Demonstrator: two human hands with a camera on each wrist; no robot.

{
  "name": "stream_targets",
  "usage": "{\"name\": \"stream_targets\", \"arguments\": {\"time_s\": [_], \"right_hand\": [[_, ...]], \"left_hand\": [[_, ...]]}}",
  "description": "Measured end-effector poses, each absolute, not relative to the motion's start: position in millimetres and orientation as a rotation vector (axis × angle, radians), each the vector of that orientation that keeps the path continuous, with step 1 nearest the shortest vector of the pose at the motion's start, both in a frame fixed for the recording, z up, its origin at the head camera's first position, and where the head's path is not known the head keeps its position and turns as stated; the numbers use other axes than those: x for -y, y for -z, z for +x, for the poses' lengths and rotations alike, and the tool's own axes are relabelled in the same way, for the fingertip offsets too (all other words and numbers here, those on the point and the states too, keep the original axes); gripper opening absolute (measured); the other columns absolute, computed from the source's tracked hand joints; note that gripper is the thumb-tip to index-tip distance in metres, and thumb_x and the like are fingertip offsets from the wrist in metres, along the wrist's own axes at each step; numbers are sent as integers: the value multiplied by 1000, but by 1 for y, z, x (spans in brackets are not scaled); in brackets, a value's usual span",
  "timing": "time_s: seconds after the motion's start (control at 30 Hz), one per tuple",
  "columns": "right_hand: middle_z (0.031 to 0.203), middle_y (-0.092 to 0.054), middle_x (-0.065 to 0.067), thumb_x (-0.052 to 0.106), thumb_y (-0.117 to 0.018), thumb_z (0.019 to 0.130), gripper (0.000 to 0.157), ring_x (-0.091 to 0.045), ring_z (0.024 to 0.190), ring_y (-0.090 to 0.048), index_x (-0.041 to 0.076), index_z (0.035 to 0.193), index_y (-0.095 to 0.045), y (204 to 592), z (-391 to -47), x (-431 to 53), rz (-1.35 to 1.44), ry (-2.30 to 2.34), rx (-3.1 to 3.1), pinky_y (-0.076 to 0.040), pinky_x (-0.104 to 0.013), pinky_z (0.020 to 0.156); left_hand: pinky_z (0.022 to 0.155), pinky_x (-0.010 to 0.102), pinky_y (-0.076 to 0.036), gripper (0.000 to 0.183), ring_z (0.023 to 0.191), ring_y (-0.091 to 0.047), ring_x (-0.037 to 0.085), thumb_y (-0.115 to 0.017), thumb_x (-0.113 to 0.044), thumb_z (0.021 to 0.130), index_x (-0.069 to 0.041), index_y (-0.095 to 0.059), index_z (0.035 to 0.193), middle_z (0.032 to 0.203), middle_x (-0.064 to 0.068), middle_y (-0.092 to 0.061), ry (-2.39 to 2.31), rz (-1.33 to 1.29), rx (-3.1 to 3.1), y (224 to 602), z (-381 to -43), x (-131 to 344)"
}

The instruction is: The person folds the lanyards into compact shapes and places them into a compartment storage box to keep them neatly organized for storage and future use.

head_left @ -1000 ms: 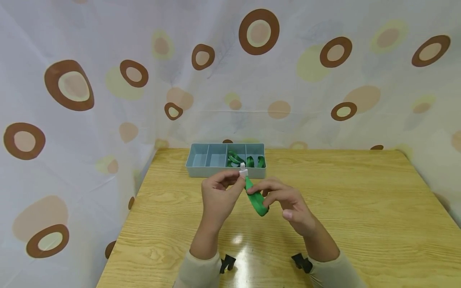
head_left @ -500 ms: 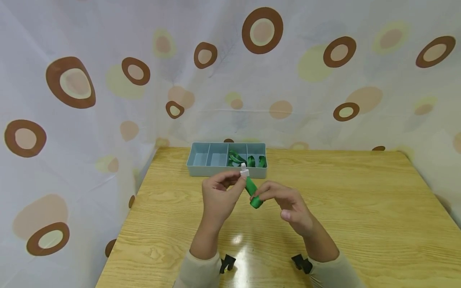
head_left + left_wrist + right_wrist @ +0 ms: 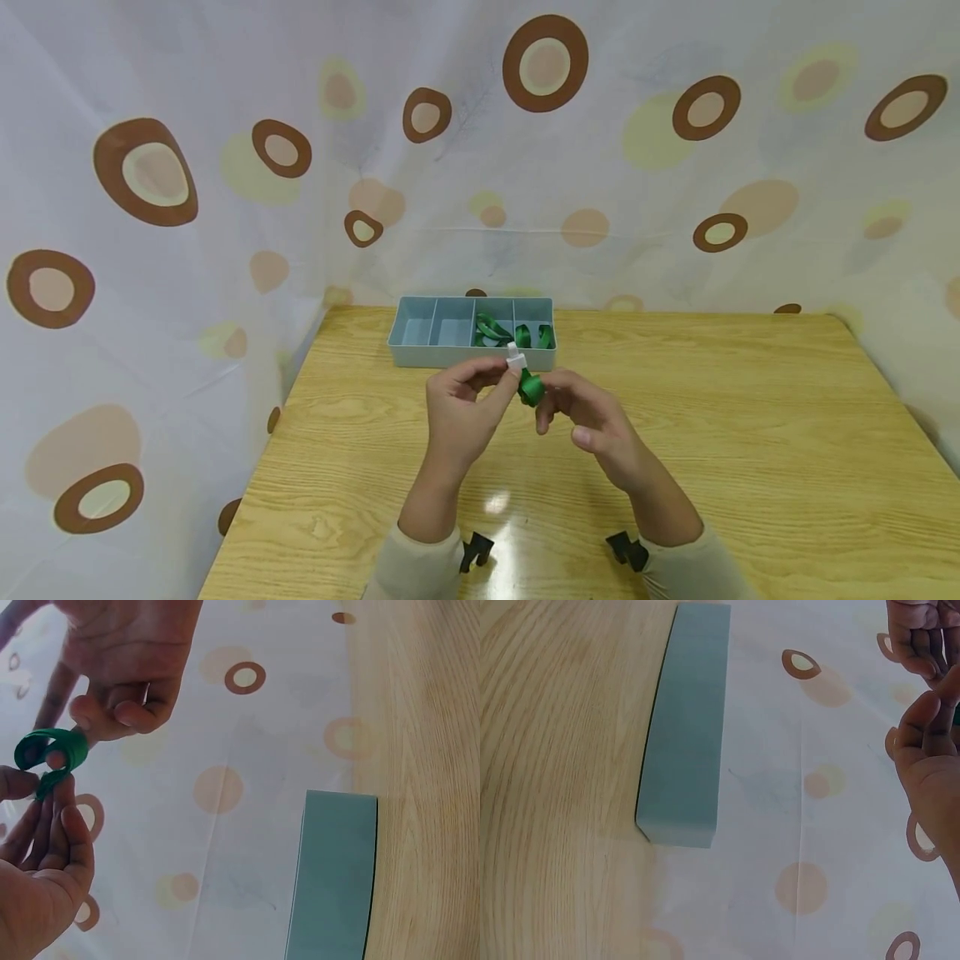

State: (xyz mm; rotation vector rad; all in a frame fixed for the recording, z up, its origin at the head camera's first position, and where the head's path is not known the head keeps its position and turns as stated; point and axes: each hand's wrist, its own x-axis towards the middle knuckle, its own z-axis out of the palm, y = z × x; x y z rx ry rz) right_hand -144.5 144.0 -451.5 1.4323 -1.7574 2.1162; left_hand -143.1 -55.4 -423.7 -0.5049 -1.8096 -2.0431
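My left hand point(image 3: 465, 408) pinches, between thumb and fingers, a white plastic end piece point(image 3: 516, 357) fixed to a shiny green ribbon point(image 3: 531, 389). Below the white piece the ribbon is bunched into a small loop. Beside it is my right hand point(image 3: 592, 417), whose index finger reaches the ribbon while the thumb stays apart. The left wrist view shows the ribbon point(image 3: 73, 750) curled round a fingertip. From the right wrist, both hands sit at the image edge and the ribbon is mostly hidden.
A blue-grey box point(image 3: 431, 357) with several compartments stands at the table's back. More green ribbons point(image 3: 491, 329) lie in its two right compartments. The wooden table point(image 3: 720, 433) meets a patterned cloth point(image 3: 645, 208) behind and at left.
The free length of ribbon has been drawn up into a small coil close to the white piece. My right hand's fingers have risen with it; my left hand has shifted slightly right.
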Motion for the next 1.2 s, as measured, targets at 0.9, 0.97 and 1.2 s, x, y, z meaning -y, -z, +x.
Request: {"name": "stream_targets", "arguments": {"time_s": [0.9, 0.97, 1.2], "right_hand": [[122, -63, 4, 7, -44, 109, 44, -17, 97, -64, 19, 151, -51, 452, -140, -152, 1210, -2262, 1932, -56, -31, 89], [122, -62, 4, 3, -45, 108, 44, -17, 97, -64, 18, 149, -52, 450, -138, -152, 1187, -2264, 1946, -56, -29, 89], [113, -67, 4, -8, -50, 107, 28, -15, 93, -65, -2, 133, -56, 447, -136, -149, 1039, -2169, 2012, -60, -29, 83]], "left_hand": [[92, 36, -64, 18, 100, -74, 22, -77, 3, 93, -1, -81, 109, 107, 14, -81, 1876, -726, 1982, 423, -143, 56], [91, 36, -64, 18, 99, -74, 21, -77, 3, 93, -2, -81, 109, 107, 13, -81, 1858, -714, 2004, 423, -143, 56], [90, 38, -64, 19, 95, -74, 18, -76, 3, 92, -4, -83, 108, 103, 10, -81, 1839, -651, 2067, 424, -140, 53]]}}
